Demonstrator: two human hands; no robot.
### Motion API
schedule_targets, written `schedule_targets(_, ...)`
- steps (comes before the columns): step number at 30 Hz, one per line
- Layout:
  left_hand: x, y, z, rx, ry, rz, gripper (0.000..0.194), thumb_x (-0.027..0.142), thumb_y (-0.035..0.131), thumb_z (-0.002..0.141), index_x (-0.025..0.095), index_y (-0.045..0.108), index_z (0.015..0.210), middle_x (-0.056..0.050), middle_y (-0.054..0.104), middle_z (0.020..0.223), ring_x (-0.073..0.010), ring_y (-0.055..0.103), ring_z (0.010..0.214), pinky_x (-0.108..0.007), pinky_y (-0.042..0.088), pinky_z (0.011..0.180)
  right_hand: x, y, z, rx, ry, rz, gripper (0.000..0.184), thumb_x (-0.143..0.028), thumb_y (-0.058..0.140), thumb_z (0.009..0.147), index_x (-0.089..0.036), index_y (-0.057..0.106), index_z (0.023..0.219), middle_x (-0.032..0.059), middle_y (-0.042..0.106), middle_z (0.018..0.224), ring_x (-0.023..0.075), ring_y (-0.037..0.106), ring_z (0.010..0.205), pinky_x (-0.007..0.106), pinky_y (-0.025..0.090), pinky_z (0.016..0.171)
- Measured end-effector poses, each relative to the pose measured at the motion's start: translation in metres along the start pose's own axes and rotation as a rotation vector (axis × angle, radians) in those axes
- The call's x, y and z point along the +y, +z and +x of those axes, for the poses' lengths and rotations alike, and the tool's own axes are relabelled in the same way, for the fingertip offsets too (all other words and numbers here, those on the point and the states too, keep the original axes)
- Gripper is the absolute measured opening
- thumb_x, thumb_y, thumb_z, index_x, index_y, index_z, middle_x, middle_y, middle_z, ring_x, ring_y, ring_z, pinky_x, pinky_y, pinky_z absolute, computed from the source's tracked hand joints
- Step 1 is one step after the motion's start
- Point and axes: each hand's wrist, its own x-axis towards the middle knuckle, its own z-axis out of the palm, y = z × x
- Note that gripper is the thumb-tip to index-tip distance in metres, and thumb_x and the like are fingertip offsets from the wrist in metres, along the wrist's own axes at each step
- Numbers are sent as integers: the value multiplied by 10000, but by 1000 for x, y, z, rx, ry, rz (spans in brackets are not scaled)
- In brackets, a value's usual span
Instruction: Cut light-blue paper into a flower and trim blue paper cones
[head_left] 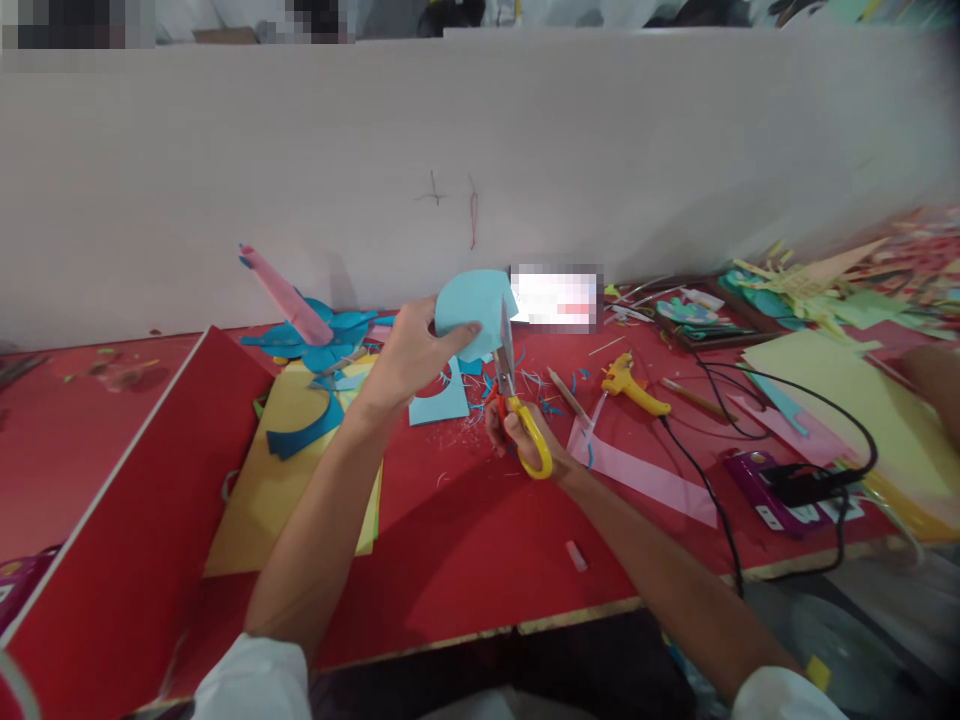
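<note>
My left hand (pixel 420 350) pinches a light blue sheet (pixel 474 300) with a rounded edge, thumb in front, holding it above the table. My right hand (pixel 525 430) is closed around the red and yellow handles of the scissors (pixel 534 440). Their blades point upward at the sheet's right side; I cannot tell whether they are biting into it. Below lies a light blue offcut (pixel 442 400) with a curved cut-out, and thin blue scraps (pixel 551 405) are scattered around it. A pencil (pixel 566 392) rests right of the scissors.
On the left are a red partition (pixel 142 480), yellow sheets (pixel 300 510), a dark blue curved piece (pixel 304 430) and a blue flower shape with a pink cone (pixel 289 300). Rightward lie a yellow glue gun (pixel 634 385), pink strip (pixel 652 478), black cable and purple power box (pixel 780 490).
</note>
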Motion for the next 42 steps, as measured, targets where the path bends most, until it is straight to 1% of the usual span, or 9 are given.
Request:
schedule_targets(3,0,2,1,-41,-43,-59,181,285,764,816,174,647,735,-12,579,692,-118,498,628,-264,444,551,-1,2,0,4,1,39,675,-853,513,946,-190,572,835,-21,537,624,115,503,482,255,386,479)
schedule_targets(10,-9,7,1,-34,-108,-138,239,338,788,832,178,630,750,-30,588,717,-137,525,650,-284,478,567,-4,7,2,1,33,129,722,-911,516,891,-192,565,850,-21,552,576,116,502,418,248,373,438)
schedule_targets(14,-13,12,1,-4,-151,-211,260,356,837,780,173,654,795,-34,628,750,-144,560,675,-280,504,579,-6,8,3,-15,35,192,727,-915,520,886,-190,565,857,-29,550,557,106,495,393,222,366,410)
schedule_targets(19,-11,19,0,19,-210,-302,296,364,872,733,146,705,844,-43,673,792,-152,602,701,-292,534,639,-8,7,5,-83,74,267,766,-965,495,844,-201,549,829,-28,573,571,112,496,385,224,412,383)
schedule_targets(25,-12,22,-1,18,-229,-335,297,361,868,732,142,715,861,-61,696,837,-176,627,759,-317,537,704,-10,5,5,-91,83,273,775,-968,477,849,-197,545,806,-23,565,561,117,490,372,235,419,373)
schedule_targets(30,-12,24,-2,17,-249,-352,320,357,883,717,140,716,884,-64,711,856,-175,629,764,-316,538,706,-8,6,5,-95,91,316,766,-968,486,843,-204,533,799,-34,546,544,112,463,351,230,400,349)
schedule_targets(36,-12,26,-3,1,-250,-312,325,357,883,738,151,686,894,-49,677,839,-169,607,763,-314,509,708,-8,7,5,-91,98,346,763,-966,493,841,-207,530,782,-40,526,529,115,457,343,227,377,333)
schedule_targets(39,-12,23,-2,21,-189,-300,323,395,862,788,174,668,922,-35,642,843,-159,582,760,-298,481,689,-10,7,4,-94,119,369,762,-965,513,832,-206,535,783,-43,531,522,111,452,337,221,370,337)
schedule_targets(42,-11,18,-1,54,-124,-270,291,399,810,851,189,609,834,-5,545,766,-126,500,694,-268,415,618,-12,7,4,-94,121,374,767,-970,507,830,-205,540,784,-44,537,515,109,454,331,216,365,339)
